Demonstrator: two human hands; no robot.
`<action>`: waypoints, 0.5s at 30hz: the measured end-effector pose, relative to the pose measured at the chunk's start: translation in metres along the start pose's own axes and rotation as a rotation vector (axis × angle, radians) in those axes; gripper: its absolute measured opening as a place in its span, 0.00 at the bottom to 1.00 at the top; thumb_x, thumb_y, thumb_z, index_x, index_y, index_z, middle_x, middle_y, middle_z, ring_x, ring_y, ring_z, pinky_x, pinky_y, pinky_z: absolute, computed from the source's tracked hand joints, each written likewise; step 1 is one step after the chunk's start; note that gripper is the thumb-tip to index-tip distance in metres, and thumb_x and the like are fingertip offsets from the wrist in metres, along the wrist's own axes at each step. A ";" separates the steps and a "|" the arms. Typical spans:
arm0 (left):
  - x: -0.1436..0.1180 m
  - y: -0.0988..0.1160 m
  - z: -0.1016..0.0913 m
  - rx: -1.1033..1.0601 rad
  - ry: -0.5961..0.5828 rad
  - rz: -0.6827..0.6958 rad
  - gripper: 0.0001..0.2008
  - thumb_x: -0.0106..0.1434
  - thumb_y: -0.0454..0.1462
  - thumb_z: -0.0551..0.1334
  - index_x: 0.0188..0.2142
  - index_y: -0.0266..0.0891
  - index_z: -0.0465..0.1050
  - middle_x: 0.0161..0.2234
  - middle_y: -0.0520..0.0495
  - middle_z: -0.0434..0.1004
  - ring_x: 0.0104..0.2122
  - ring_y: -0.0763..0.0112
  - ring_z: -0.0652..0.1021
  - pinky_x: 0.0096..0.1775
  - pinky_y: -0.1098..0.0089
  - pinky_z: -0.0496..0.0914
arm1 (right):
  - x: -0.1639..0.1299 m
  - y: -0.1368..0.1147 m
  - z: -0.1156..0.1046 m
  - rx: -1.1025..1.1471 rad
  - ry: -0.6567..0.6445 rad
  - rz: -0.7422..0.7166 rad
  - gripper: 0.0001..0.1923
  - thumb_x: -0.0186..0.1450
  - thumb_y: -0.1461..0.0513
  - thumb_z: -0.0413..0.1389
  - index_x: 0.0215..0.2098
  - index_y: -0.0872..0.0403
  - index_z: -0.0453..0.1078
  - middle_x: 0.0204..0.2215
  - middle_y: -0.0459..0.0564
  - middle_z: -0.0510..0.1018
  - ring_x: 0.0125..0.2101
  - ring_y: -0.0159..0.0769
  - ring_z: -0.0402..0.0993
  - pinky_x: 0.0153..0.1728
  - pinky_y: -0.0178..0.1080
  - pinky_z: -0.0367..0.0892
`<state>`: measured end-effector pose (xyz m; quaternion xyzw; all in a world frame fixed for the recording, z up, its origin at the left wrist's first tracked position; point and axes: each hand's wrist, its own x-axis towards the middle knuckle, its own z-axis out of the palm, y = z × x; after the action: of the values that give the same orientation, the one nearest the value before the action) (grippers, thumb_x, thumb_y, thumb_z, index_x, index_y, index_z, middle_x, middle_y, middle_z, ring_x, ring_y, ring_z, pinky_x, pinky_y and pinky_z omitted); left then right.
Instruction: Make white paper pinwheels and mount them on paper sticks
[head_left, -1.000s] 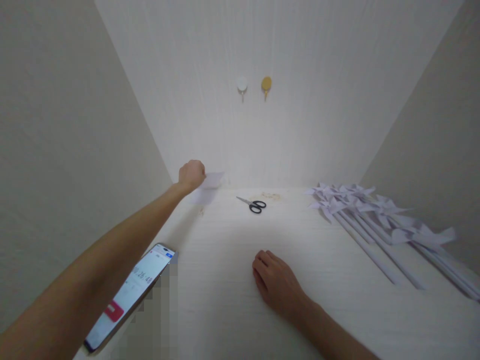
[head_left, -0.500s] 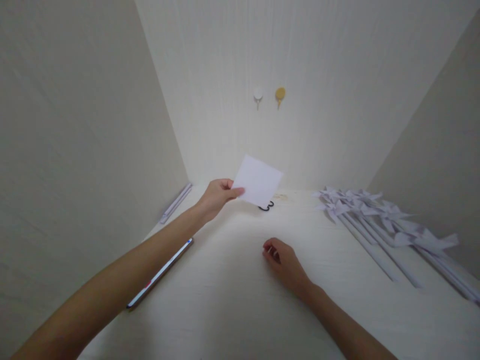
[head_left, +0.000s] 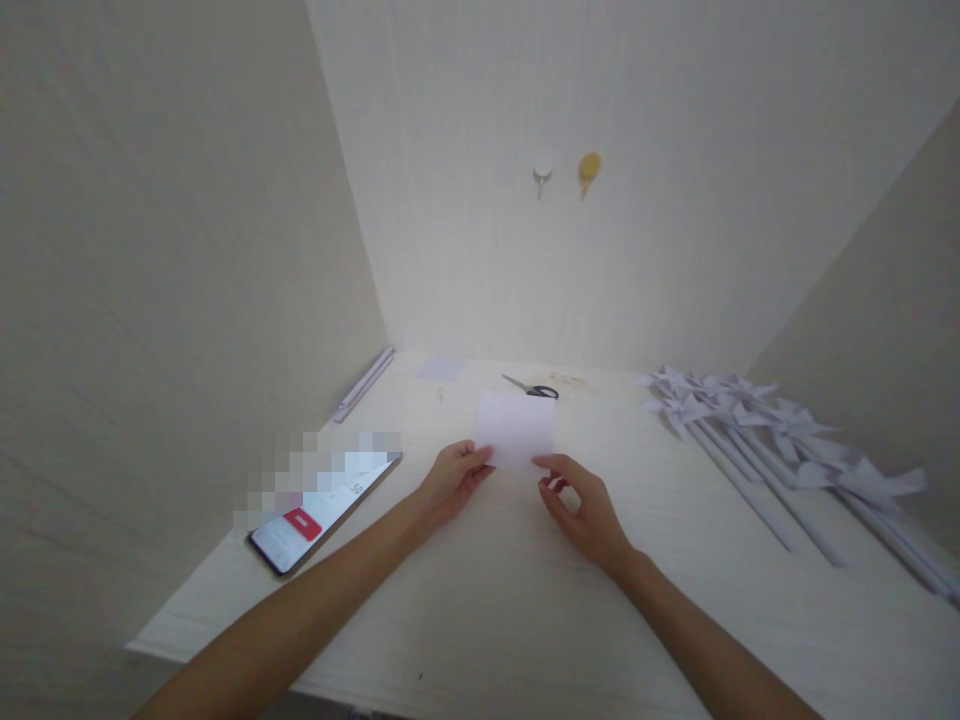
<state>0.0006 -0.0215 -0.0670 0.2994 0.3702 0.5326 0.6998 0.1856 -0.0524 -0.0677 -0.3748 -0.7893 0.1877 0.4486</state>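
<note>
A square sheet of white paper (head_left: 516, 425) is tilted up over the middle of the table. My left hand (head_left: 455, 480) pinches its lower left corner between thumb and fingers. At the lower right corner is my right hand (head_left: 583, 505), its fingers curled but apart; one fingertip meets the paper's edge and the thumb hangs lower. Just beyond the sheet lie scissors (head_left: 541, 391) with black handles, blades pointing left. Another flat piece of paper (head_left: 440, 369) rests near the back wall.
Several white paper pinwheels (head_left: 709, 408) on paper sticks lie along the right side. A phone (head_left: 322, 510) with a lit screen is at left, behind it rolled paper sticks (head_left: 364, 385). Two hooks, one white (head_left: 542, 168), one yellow (head_left: 590, 166), hang on the back wall.
My left hand has brought the paper down and nearer. My right hand has moved slightly right to the paper's corner, fingers spreading. The view shifted, showing the scissors and phone more fully.
</note>
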 end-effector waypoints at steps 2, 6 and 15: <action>-0.003 -0.004 0.000 0.021 -0.003 0.034 0.09 0.41 0.33 0.67 0.21 0.32 0.67 0.23 0.50 0.72 0.25 0.79 0.73 0.31 0.78 0.68 | 0.002 -0.003 -0.002 -0.050 -0.013 -0.006 0.09 0.58 0.66 0.48 0.37 0.54 0.66 0.30 0.50 0.72 0.26 0.30 0.68 0.29 0.35 0.66; -0.013 -0.008 0.003 0.164 -0.096 0.099 0.11 0.41 0.35 0.67 0.25 0.33 0.70 0.25 0.49 0.74 0.26 0.75 0.73 0.32 0.73 0.68 | 0.005 0.000 -0.001 -0.066 0.000 0.099 0.07 0.58 0.62 0.50 0.27 0.55 0.68 0.22 0.48 0.72 0.23 0.31 0.68 0.26 0.35 0.65; -0.005 -0.006 -0.008 0.355 0.109 0.102 0.15 0.41 0.42 0.66 0.24 0.30 0.72 0.21 0.47 0.73 0.21 0.72 0.71 0.25 0.70 0.64 | 0.003 0.003 0.012 0.131 -0.261 0.368 0.07 0.55 0.60 0.52 0.26 0.56 0.70 0.12 0.44 0.69 0.13 0.27 0.62 0.15 0.30 0.57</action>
<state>-0.0043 -0.0280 -0.0752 0.4073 0.4800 0.5092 0.5868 0.1751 -0.0478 -0.0741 -0.4550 -0.7452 0.3638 0.3244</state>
